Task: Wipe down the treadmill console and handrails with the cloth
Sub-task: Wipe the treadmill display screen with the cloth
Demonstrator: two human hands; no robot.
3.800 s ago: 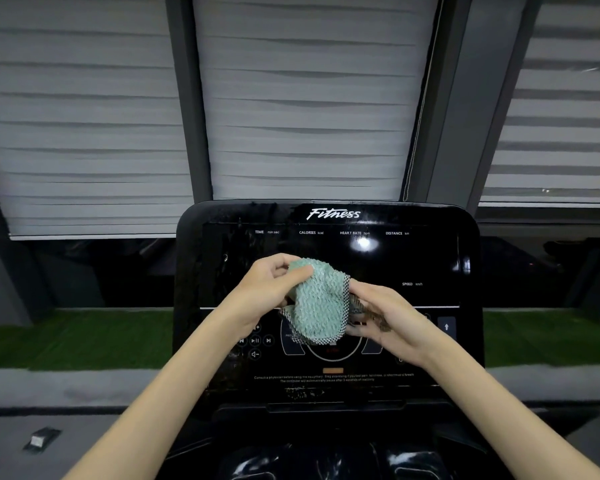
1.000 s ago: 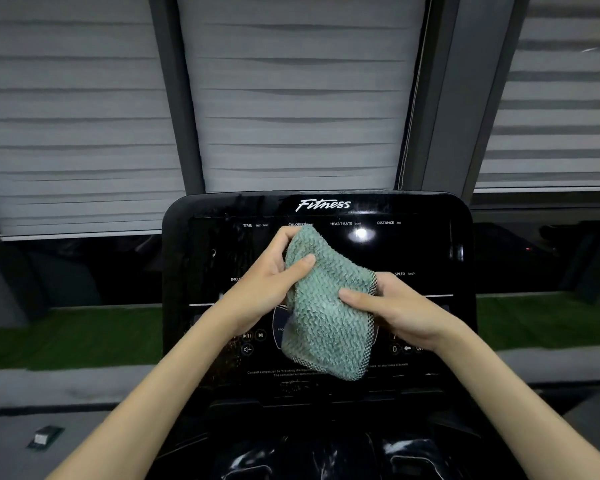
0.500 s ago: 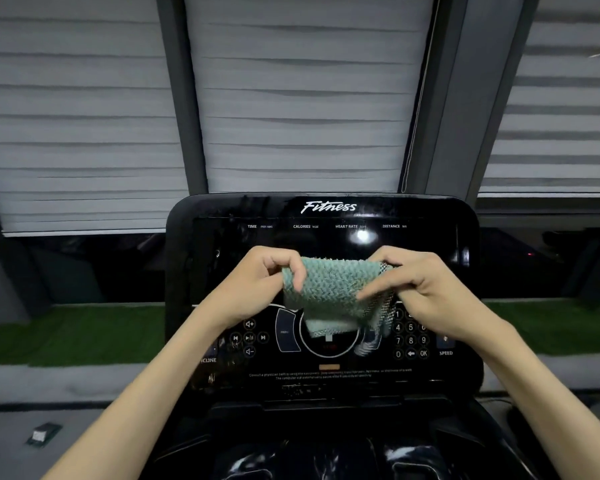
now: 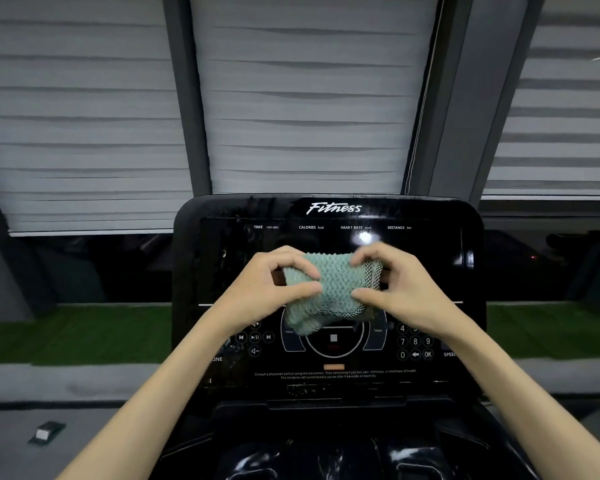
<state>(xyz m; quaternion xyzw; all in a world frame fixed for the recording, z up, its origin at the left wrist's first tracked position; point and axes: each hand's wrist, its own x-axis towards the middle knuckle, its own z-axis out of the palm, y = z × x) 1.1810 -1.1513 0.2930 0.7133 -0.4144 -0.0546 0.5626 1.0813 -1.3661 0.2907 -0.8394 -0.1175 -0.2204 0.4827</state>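
Cloth: green cloth (image 4: 331, 289) bunched mid-air before the console's centre.
Grip: left hand (image 4: 267, 289) and right hand (image 4: 400, 292) each pinch an end, thumb against fingers.
Console: black console (image 4: 465, 271) apparently unwiped.
Progress: judged barely begun; console, handrails remain.

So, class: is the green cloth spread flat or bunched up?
Bunched up: the green cloth is gathered into a thick wad between both hands.

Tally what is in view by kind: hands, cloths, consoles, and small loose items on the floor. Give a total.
Hands: 2, left hand and right hand
Cloths: 1, green cloth
Consoles: 1, treadmill console
Loose items on the floor: 1, small block
Total: 5
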